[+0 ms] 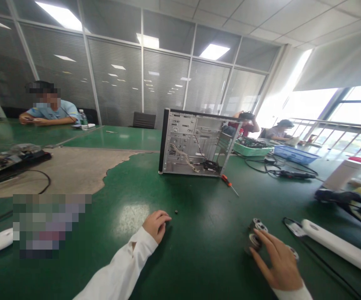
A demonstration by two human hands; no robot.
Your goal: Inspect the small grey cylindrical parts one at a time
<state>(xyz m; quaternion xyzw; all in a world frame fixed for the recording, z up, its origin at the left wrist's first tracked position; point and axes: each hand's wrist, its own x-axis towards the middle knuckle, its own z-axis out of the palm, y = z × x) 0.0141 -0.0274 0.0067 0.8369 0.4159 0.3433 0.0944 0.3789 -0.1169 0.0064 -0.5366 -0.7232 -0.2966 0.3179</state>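
Under the right hand's [277, 260] parted fingers, the metal part [254, 239] – judged stiff, lightish, slick – is best gripped by its edges, whether held cannot be told; the left hand [155, 225] is half curled beside a nub [176, 212], any contents hidden.

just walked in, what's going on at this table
The person's right hand is at a small metal part, thumb and fingers around it. Their left hand is over the green table, near a tiny dark piece. Beyond the hands stands an open-sided computer case, with an orange-handled screwdriver lying by its lower right corner.
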